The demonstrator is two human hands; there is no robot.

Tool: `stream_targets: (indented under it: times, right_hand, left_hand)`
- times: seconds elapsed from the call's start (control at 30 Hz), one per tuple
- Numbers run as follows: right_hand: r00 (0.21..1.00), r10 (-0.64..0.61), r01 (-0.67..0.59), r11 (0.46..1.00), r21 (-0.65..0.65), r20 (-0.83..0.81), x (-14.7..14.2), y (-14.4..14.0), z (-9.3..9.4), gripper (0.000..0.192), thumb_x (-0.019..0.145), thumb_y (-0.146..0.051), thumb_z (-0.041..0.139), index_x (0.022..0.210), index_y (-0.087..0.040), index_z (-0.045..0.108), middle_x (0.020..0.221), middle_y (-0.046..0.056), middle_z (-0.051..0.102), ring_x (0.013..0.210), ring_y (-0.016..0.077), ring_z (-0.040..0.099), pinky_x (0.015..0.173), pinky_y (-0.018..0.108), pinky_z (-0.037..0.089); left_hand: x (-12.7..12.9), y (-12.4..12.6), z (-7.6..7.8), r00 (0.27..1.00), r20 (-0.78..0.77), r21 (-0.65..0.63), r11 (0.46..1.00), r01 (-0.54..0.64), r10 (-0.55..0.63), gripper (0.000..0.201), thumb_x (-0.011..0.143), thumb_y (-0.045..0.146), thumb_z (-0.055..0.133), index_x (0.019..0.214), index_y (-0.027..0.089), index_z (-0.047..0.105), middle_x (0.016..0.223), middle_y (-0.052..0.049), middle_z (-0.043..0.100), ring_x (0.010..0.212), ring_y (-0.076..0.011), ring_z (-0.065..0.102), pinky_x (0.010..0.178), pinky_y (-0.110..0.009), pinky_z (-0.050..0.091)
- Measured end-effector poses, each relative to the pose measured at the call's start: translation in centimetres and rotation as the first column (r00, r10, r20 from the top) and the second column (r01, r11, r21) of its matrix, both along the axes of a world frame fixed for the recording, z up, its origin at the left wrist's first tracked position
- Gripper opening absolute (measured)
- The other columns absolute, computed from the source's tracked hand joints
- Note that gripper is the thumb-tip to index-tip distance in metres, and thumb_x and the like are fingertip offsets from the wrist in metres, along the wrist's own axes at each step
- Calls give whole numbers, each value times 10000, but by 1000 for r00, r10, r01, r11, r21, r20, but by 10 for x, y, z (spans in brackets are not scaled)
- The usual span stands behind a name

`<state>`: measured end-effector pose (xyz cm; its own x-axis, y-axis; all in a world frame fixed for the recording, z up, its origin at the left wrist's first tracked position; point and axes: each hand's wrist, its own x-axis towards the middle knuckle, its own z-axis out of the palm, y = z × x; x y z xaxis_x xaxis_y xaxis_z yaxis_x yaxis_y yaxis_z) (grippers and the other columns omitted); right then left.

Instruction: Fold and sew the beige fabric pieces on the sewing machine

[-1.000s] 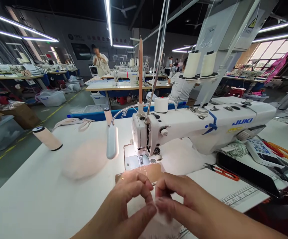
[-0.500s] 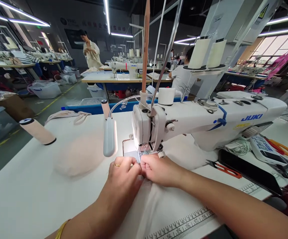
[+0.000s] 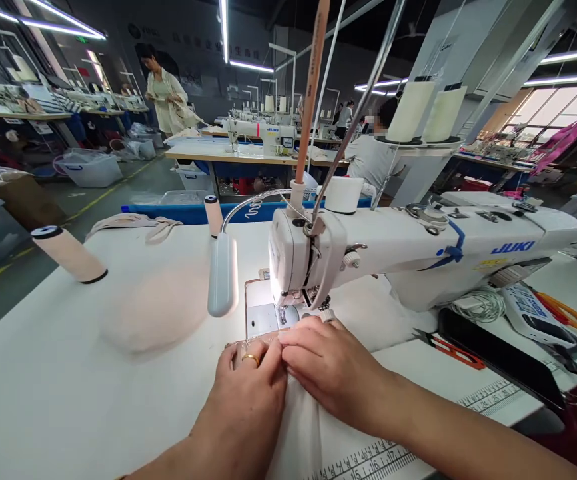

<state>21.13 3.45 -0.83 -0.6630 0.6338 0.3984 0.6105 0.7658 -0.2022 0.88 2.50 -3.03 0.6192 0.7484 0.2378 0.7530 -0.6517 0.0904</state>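
My left hand (image 3: 248,393), with a ring on one finger, grips the edge of a pale fabric piece (image 3: 301,427) just in front of the sewing machine (image 3: 298,260). Curled beside it, fingertips almost meeting the left ones, my right hand (image 3: 338,370) pinches the same fabric. A pinkish edge shows along the fingertips, and the rest of the cloth hangs down between my wrists. Behind the fingers lies the metal needle plate (image 3: 261,317), partly uncovered. The fingertips of both hands are partly hidden.
A lamp (image 3: 220,273) hangs left of the machine head. Thread cones (image 3: 68,255) and a soft pale pad (image 3: 156,310) are on the left. Thread snips (image 3: 456,352), a black phone (image 3: 501,357) and a printed ruler (image 3: 368,463) are on the right. A person (image 3: 166,97) stands beyond.
Both hands have come back toward me from the needle area with the fabric edge, uncovering more of the needle plate. My right hand has turned more palm-down. The view has shifted slightly.
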Motion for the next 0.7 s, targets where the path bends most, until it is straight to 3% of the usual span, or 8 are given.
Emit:
stream_targets:
  times: [0.1, 0.23, 0.37, 0.47, 0.57, 0.7]
  right_hand:
    - [999, -1, 1, 1000, -6, 40, 6, 11, -13, 208, 941, -32, 528, 997, -214, 612, 968, 43, 717, 934, 225, 595, 766, 347, 407]
    - [994, -95, 96, 995, -16, 49, 23, 25, -20, 217, 924, -27, 553, 962, -216, 651, 949, 58, 719, 931, 248, 576, 831, 380, 430]
    - [989, -110, 121, 987, 102, -103, 30, 20, -14, 291, 928, -20, 503, 1078, -210, 664, 1036, 94, 738, 980, 278, 568, 865, 421, 447]
    - [979, 4, 1, 1000, 25, -206, 20, 10, -10, 306, 963, -80, 509, 1209, -229, 614, 1108, 66, 745, 996, 248, 611, 896, 413, 462]
    - [990, 11, -24, 996, -90, -144, 9, 6, -14, 268, 970, -81, 509, 1166, -231, 614, 1102, 55, 738, 991, 228, 636, 836, 373, 475]
    - [997, -42, 35, 995, -97, -66, 7, 9, -22, 285, 965, -57, 512, 1159, -234, 624, 1039, 65, 719, 956, 234, 629, 806, 363, 489]
  left_hand:
    - [-3, 1, 4, 992, -123, -93, 995, 24, -35, 341, 734, 194, 722, 1067, 236, 782, 1233, -151, 701, 1079, -361, 649, 861, -487, 508]
    - [-5, 3, 13, 979, -199, -183, 983, 10, -47, 480, 789, 221, 681, 1267, 213, 729, 1278, -165, 699, 1106, -377, 650, 838, -514, 515]
    - [-4, 2, 15, 993, -119, -151, 989, -1, -17, 457, 849, 244, 633, 1299, 186, 693, 1246, -147, 701, 1078, -363, 646, 877, -563, 480]
    - [-4, 1, 13, 999, -38, -130, 991, 25, -30, 369, 859, 216, 625, 1219, 200, 703, 1207, -115, 705, 1054, -330, 637, 890, -533, 449]
    - [-5, 1, 13, 998, 54, -116, 993, 23, -17, 353, 828, 198, 652, 1177, 236, 692, 1217, -80, 711, 1048, -311, 628, 895, -498, 415]
    - [-9, 7, 16, 988, 151, -149, 988, 47, -24, 314, 860, 164, 626, 1153, 263, 678, 1171, -24, 737, 1004, -279, 651, 878, -457, 397]
